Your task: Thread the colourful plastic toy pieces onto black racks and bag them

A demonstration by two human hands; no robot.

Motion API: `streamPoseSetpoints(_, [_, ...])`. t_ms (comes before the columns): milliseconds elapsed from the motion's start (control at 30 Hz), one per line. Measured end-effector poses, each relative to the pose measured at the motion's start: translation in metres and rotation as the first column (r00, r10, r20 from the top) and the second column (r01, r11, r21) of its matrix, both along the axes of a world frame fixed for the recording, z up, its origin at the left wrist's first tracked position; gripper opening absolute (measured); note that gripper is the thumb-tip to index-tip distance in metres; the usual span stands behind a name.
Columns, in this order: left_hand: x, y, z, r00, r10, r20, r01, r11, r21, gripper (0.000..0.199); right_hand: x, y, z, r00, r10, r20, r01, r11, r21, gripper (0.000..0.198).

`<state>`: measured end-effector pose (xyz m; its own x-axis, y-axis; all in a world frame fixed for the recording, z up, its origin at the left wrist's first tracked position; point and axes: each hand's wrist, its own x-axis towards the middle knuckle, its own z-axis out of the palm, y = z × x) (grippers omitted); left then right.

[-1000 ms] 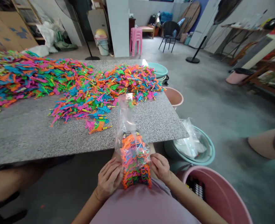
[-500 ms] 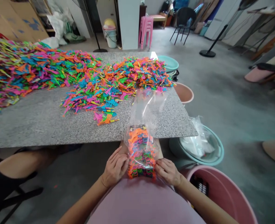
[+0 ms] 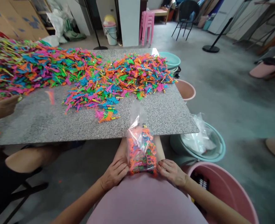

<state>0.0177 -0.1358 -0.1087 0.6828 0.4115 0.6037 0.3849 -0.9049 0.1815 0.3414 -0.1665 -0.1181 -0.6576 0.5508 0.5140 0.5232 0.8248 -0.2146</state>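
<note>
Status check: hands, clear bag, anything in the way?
Left hand, right hand at opposite sides of clear bag; grip unclear. Colourful plastic pieces showing through bag. Nothing seen between hands and bag; speckled table below bag's far end.

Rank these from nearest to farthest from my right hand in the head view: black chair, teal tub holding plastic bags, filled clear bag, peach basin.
From the right hand:
1. Filled clear bag: just left of its fingers.
2. Teal tub: ahead, to the right.
3. Peach basin: beyond the tub.
4. Black chair: far back on the floor.
</note>
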Motion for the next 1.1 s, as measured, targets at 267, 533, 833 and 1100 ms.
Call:
streamPoseSetpoints(267, [0.017,-0.002,-0.004,0.996,0.068,0.056,-0.063,0.995,-0.073,0.015,-0.018,-0.018,-0.017,0.955,-0.218,-0.203,0.221,0.975,-0.010,0.016])
streamPoseSetpoints(533, [0.013,-0.001,0.016,0.999,0.009,0.040,-0.006,0.998,-0.063,0.018,-0.003,-0.012,0.025,0.992,-0.128,-0.004,0.128,0.992,0.014,0.018])
streamPoseSetpoints(833, [0.036,-0.015,0.022,0.940,0.232,0.249,-0.154,0.943,-0.295,0.026,-0.031,-0.020,0.021,0.898,-0.323,-0.298,0.282,0.943,-0.174,0.024])
streamPoseSetpoints(1100, [0.049,0.078,0.151,0.956,0.275,0.101,-0.178,0.818,-0.547,0.032,-0.015,0.084,0.186,0.807,-0.495,-0.322,0.137,0.687,-0.713,0.028])
